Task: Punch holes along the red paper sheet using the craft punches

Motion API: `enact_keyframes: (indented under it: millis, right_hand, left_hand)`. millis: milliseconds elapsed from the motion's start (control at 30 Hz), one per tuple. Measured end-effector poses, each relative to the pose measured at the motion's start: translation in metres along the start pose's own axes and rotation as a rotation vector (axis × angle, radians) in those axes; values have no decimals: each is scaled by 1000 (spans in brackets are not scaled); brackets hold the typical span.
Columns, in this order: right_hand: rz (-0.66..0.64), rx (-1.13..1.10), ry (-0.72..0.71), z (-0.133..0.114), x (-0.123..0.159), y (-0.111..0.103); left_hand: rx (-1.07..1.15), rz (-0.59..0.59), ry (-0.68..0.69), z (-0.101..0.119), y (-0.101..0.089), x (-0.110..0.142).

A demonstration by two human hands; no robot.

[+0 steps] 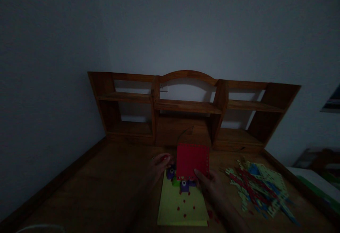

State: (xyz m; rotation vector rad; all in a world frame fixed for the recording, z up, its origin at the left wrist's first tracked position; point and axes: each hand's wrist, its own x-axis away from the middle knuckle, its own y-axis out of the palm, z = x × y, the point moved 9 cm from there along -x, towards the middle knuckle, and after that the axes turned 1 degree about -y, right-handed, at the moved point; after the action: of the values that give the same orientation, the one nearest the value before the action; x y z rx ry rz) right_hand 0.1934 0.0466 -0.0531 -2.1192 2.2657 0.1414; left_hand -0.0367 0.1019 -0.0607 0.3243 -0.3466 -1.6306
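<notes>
My right hand [208, 181] grips a square red sheet [192, 160] by its lower right part, thumb on the face. Small holes or notches run along the sheet's edges. My left hand [160, 164] is closed in a pinch just left of the sheet; a speck of red shows at its fingertips, too dim to name. Beneath both hands lies a yellow sheet [183, 204] with several small red bits scattered on it. Purple pieces with an eye [184, 187] and a green piece [175, 181] sit at its upper part, partly hidden by the red sheet.
To the right lies a heap of cut foam-like strips and sheets [260, 187] in red, blue and pale yellow. A wooden shelf unit [187, 107] stands at the back of the wooden desk [106, 183]. Raised edges border the desk. The room is dim.
</notes>
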Motion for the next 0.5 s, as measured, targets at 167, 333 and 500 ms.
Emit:
enact_keyframes:
  millis: [167, 333, 500]
  right_hand:
    - [-5, 67, -37, -6, 0, 0]
    - [-56, 84, -44, -6, -1, 2]
    - [-31, 105, -71, -9, 1, 1]
  left_hand:
    - [6, 4, 83, 11, -1, -1]
    - [-112, 47, 122, 25, -1, 7]
    - [-199, -27, 180, 32, 4, 9]
